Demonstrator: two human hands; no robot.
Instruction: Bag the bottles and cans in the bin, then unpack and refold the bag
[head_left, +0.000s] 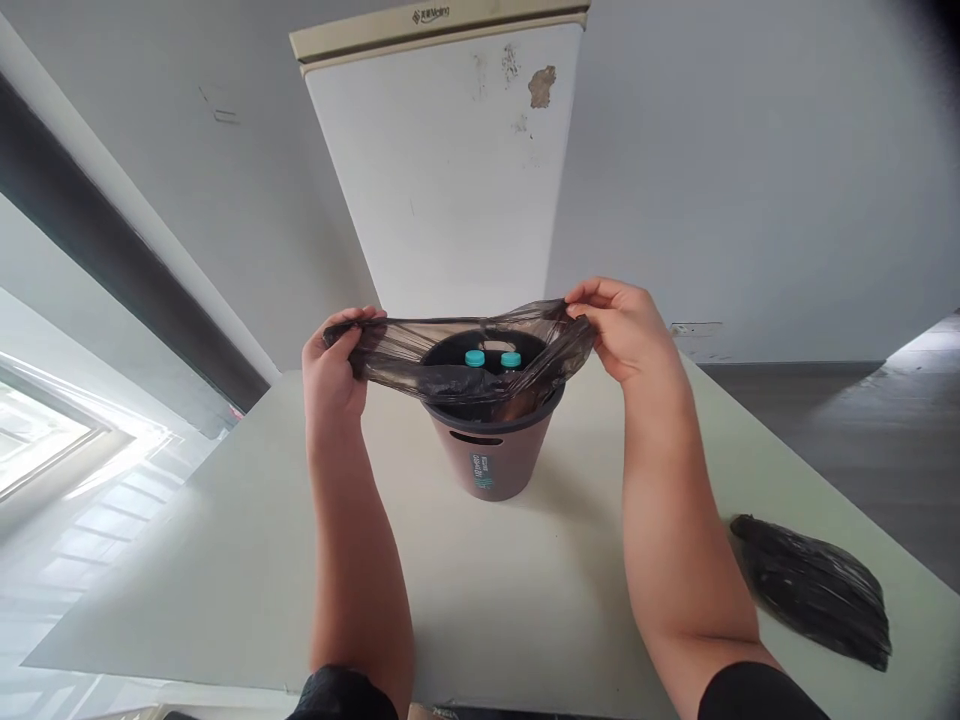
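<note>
A thin black garbage bag (pixel 405 350) is stretched sideways above a brown trash can (pixel 491 455) with a dark rim. My left hand (pixel 337 360) grips the bag's left edge, thumb and fingers closed on it. On the other side, my right hand (pixel 619 325) pinches the bag's right edge between thumb and fingers. Two bottles with turquoise caps, a left cap (pixel 475 358) and a right cap (pixel 511 360), stand inside the can; their bodies are mostly hidden by the bag and rim. The can stands upright on a pale table.
A bundle of black garbage bags (pixel 814 590) lies on the table (pixel 225 560) at the right, beside my right forearm. Behind the table stands a white refrigerator (pixel 450 180) against a grey wall. Bright windows are at the left.
</note>
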